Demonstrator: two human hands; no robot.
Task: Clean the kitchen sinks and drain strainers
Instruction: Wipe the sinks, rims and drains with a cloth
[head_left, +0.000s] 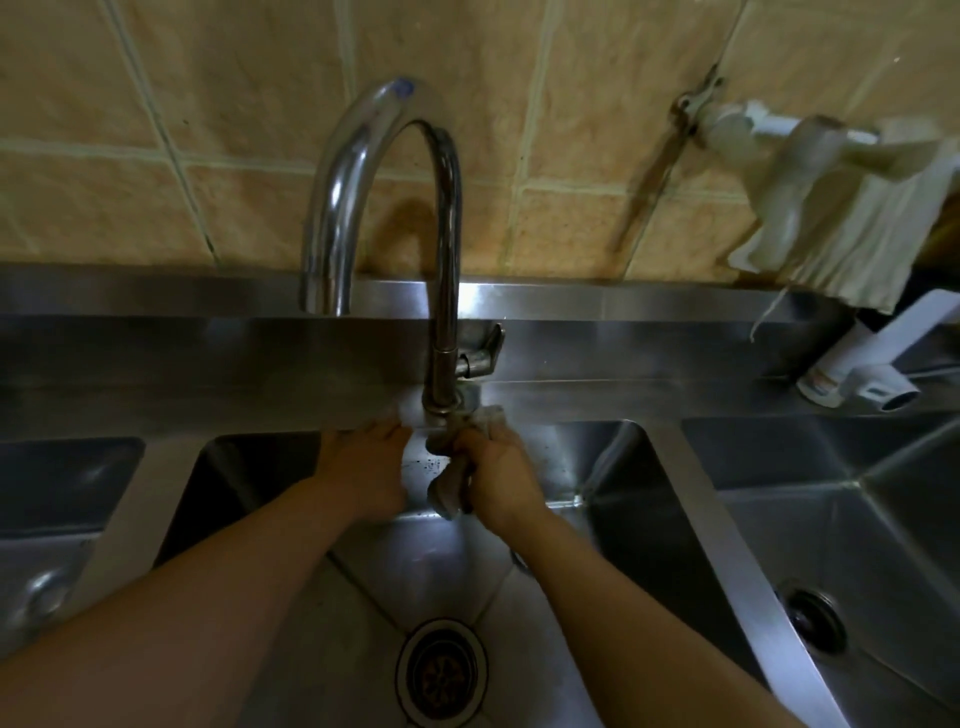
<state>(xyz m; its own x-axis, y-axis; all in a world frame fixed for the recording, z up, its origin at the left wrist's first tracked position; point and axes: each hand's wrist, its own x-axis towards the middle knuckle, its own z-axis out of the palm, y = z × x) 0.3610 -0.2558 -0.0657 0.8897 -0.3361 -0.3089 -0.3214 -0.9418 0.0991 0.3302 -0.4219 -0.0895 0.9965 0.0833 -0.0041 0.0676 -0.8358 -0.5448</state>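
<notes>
Beige wall tiles (249, 156) stand behind a long steel bench (156, 358) with three basins sunk in it side by side. Both hands reach over the middle sink (613, 467) to the foot of the tall curved faucet (441, 249), which rises from the back ledge just behind this basin.

The right hand (498, 478) has its fingers curled round a grey cleaning cloth (449, 483). One end of the cloth is pressed against the base of the faucet, and the other end hangs down from the fist. I judge that it is held bunched like this so that it can get into the narrow joint where dirt collects.

The left hand (363, 467) lies with its fingers stretched forward onto the back edge of the basin, just beside the faucet base. It seems to hold nothing, though the fingertips are in shadow. Probably it steadies the body during the long reach.

The drain strainer (441, 670) of the middle sink sits in its hole at the bottom, near the camera, and nobody touches it. The right sink (831, 519) shows its own dark drain (815, 618); the left sink (67, 493) is only partly in view.

On the wall at the right a pale rag (841, 223) hangs over a small tap (727, 124), likely to dry. A white bottle (852, 374) lies on the ledge below it.
</notes>
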